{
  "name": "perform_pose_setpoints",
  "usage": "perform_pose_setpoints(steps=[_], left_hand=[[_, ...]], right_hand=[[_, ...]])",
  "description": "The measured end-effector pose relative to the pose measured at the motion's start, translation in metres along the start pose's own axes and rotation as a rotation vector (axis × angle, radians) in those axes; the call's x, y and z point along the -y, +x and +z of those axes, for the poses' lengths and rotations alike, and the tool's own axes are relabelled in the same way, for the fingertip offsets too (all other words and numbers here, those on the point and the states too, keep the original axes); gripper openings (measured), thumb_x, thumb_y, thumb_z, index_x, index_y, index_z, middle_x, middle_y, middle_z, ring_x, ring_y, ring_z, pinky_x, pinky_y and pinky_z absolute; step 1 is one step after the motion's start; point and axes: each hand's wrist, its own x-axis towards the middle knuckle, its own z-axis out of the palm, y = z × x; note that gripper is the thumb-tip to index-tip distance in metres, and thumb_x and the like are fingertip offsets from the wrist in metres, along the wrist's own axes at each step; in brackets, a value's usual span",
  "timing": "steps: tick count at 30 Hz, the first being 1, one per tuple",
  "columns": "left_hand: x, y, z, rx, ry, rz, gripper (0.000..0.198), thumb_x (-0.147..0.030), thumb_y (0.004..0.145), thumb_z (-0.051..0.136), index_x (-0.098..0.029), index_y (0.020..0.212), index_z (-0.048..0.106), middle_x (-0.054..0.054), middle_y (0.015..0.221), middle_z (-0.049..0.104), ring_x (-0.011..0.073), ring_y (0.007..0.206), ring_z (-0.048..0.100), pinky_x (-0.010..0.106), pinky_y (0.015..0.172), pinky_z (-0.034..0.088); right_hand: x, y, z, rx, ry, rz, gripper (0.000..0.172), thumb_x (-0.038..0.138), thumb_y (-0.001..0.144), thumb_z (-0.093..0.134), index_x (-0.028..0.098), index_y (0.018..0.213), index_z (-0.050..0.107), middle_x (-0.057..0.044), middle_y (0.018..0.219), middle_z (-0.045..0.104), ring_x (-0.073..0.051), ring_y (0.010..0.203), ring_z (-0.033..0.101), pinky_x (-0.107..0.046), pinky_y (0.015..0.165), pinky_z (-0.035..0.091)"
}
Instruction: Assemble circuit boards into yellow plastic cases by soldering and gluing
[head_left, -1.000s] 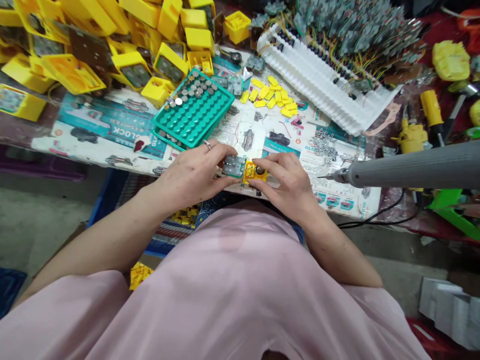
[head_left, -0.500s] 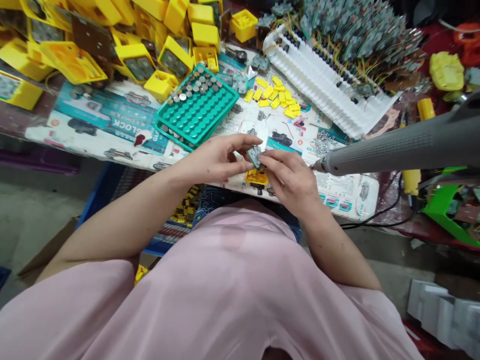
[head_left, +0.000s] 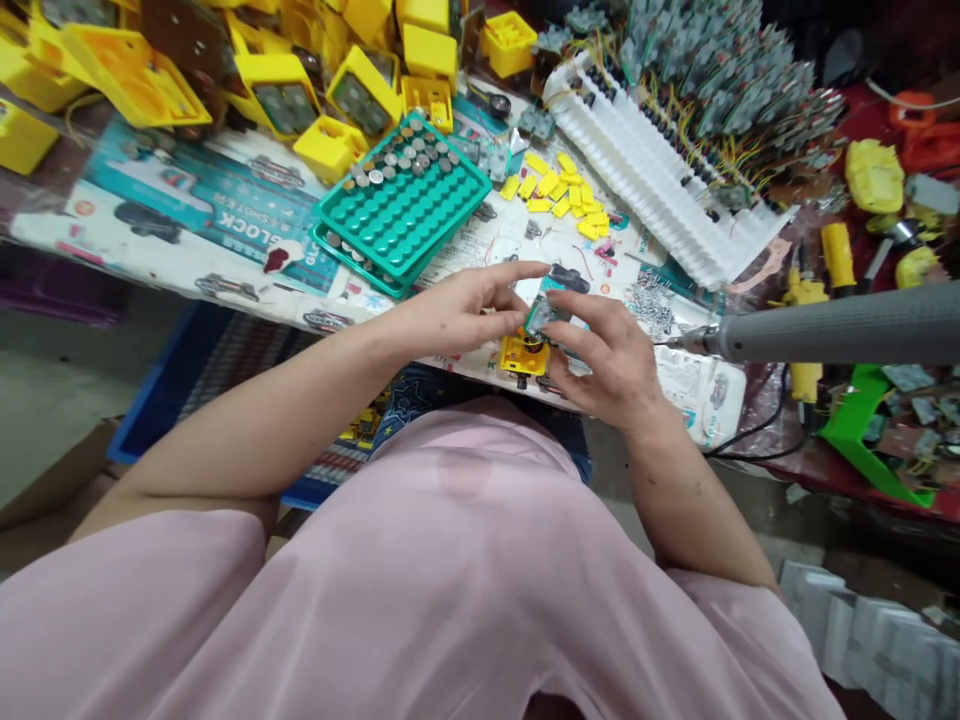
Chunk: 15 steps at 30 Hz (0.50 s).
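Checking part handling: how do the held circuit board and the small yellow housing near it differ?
Colour: the circuit board is grey and green; the small housing is yellow.
Shape: the board is flattish; the housing is a hollow shell.
Pose: the board is tilted in the right hand; the housing lies open side up.
Shared: both are small.

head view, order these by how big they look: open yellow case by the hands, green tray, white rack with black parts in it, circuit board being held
1. white rack
2. green tray
3. Unsure: yellow case and circuit board look close, and the board is partly covered
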Motion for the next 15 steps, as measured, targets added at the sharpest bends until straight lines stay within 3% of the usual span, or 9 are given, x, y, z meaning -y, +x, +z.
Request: perform_pose_setpoints(steps=[3, 6, 11, 15], left_hand=[[-0.002, -0.008, 0.009, -0.205, 0.354, 0.127, 0.045, -0.024, 0.092, 0.051, -0.014, 0.136, 0.054, 0.008, 0.108, 0.07, 0.0154, 0.088, 0.065, 0.031, 0.083, 0.054], [-0.002, -0.026, 0.024, -0.383, 0.669, 0.319, 0.034, -0.029, 0.091, 0.057, -0.015, 0.122, 0.06, 0.013, 0.122, 0.067, 0.0242, 0.112, 0.063, 0.041, 0.099, 0.051], [0.009, -0.042, 0.048, -0.4, 0.823, 0.452, 0.055, -0.032, 0.09, 0.062, -0.01, 0.138, 0.046, 0.021, 0.136, 0.06, 0.0312, 0.127, 0.057, 0.047, 0.104, 0.05], [0.016, -0.037, 0.05, -0.359, 0.89, 0.498, 0.044, -0.022, 0.093, 0.057, -0.009, 0.135, 0.05, 0.017, 0.123, 0.069, 0.0273, 0.117, 0.064, 0.043, 0.099, 0.052]], right_hand=[[0.004, -0.006, -0.003, -0.042, -0.048, 0.034, 0.031, 0.009, 0.083, 0.061, 0.022, 0.11, 0.06, -0.01, 0.115, 0.07, -0.018, 0.103, 0.068, -0.032, 0.085, 0.059], [0.009, -0.015, -0.006, -0.052, -0.077, 0.082, 0.028, 0.011, 0.083, 0.064, 0.021, 0.11, 0.061, -0.01, 0.113, 0.071, -0.018, 0.1, 0.069, -0.031, 0.083, 0.06], [0.014, -0.028, -0.012, -0.024, -0.072, 0.089, 0.031, 0.011, 0.084, 0.066, 0.02, 0.113, 0.06, -0.01, 0.113, 0.073, -0.019, 0.105, 0.069, -0.033, 0.089, 0.059], [0.017, -0.033, -0.018, -0.003, -0.018, 0.1, 0.032, 0.01, 0.086, 0.065, 0.019, 0.116, 0.061, -0.01, 0.11, 0.074, -0.018, 0.106, 0.069, -0.032, 0.09, 0.059]])
